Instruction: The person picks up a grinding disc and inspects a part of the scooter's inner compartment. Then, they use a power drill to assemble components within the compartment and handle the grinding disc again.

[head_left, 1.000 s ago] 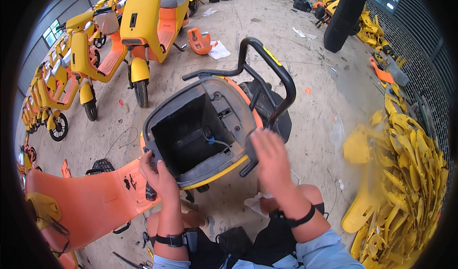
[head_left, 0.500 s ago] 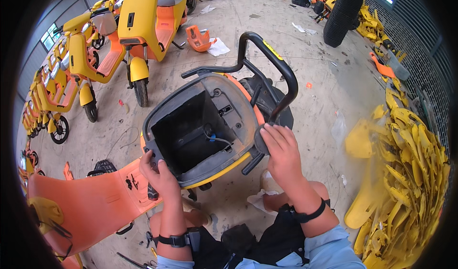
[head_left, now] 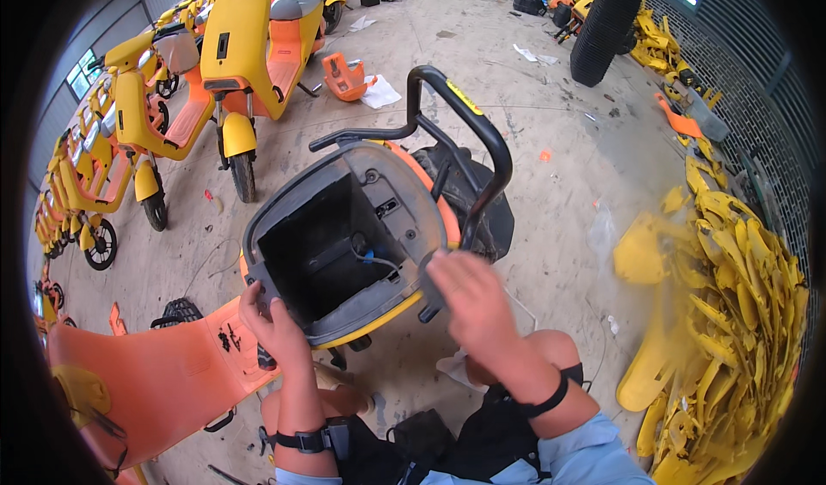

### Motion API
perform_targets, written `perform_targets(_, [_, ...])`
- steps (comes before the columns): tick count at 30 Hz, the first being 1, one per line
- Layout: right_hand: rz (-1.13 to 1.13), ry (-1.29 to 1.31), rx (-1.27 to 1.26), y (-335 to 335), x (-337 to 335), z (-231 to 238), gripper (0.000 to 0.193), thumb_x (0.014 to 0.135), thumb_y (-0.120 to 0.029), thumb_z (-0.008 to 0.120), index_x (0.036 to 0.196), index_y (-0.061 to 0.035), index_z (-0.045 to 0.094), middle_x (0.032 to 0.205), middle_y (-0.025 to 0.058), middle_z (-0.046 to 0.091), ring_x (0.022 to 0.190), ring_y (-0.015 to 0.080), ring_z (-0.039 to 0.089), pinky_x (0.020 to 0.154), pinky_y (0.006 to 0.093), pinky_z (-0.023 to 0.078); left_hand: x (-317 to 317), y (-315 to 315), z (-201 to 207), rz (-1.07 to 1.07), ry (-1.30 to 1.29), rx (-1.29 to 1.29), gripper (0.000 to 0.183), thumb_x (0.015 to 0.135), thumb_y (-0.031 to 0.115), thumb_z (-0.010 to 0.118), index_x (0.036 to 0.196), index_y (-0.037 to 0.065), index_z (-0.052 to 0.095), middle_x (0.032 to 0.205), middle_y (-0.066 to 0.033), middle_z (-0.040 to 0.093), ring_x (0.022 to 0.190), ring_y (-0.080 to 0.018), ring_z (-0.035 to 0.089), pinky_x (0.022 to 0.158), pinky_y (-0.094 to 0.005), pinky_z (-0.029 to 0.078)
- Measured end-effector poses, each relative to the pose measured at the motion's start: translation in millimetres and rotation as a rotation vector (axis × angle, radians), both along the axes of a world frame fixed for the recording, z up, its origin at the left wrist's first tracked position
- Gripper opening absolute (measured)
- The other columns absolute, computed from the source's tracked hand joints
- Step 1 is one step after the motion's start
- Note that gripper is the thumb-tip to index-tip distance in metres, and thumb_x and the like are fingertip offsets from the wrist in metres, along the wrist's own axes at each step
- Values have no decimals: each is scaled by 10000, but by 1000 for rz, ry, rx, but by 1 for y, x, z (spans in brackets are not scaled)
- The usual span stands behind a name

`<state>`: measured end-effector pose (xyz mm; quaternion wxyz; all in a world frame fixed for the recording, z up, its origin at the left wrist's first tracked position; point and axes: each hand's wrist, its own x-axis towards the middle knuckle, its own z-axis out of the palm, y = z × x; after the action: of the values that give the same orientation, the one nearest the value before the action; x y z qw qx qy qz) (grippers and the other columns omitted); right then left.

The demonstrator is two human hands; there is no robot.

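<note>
Looking down at an open black storage tub (head_left: 426,218), parked right in front of the knees, with a yellow trim strip (head_left: 370,322) along its near edge. Left hand (head_left: 281,332) is at the tub's left front corner, thumb and index finger spread apart around a dark corner piece (head_left: 262,282). Can't tell if that grip is really clamping anything or just resting there. Right hand (head_left: 473,297) is over on the opposite side, fingers on or right by a rounded black piece (head_left: 428,287). It's kinda blurry, so no idea whether that grip is closed either.

Inside the tub there's 1 pale cable (head_left: 385,263) with a blue connector (head_left: 368,254). A bent black tube rail (head_left: 483,124) with a yellow label rises off the far right side. Left of the tub is a big orange panel (head_left: 146,377) with some little black bits (head_left: 229,339) on it, too tiny to name. Yellow and orange scooters (head_left: 243,42) line up at the upper left, and a heap of yellow body panels (head_left: 740,313) covers the floor on the right.
</note>
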<state>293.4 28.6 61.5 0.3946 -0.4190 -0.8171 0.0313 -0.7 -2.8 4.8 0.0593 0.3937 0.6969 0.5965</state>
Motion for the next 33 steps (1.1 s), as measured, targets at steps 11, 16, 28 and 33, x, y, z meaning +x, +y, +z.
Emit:
perform_targets(11, [-382,672,-575,21,53,-20,368,887,54,513,1234,45,636,1189,136,683,1143,234,614,1021,350,461,0,4,-5,-27,-81,24,394,937,27,514,1330,-2,538,1310,-123,522,1212,-235,508,1057,-347,401])
perform_targets(16, [-253,1245,-797,44,50,-35,385,966,-29,527,1341,49,560,1247,108,646,1169,171,582,1022,321,450,2,7,-5,16,-121,12,395,951,70,504,1336,-11,544,1322,-140,548,1200,-245,531,1044,-345,414])
perform_targets(28, [-250,190,-89,18,37,-53,612,812,93,512,1419,17,519,1448,254,506,1315,476,464,1116,525,377,1,7,-4,22,-156,36,397,934,71,515,1319,-19,553,1296,-145,553,1185,-237,532,1050,-345,405])
perform_targets(33, [-372,116,-112,19,51,-55,610,813,116,482,1416,37,520,1436,263,519,1319,467,476,1139,516,368,4,9,-4,37,-52,17,409,956,82,511,1355,-5,540,1340,-123,534,1176,-206,536,1030,-318,413])
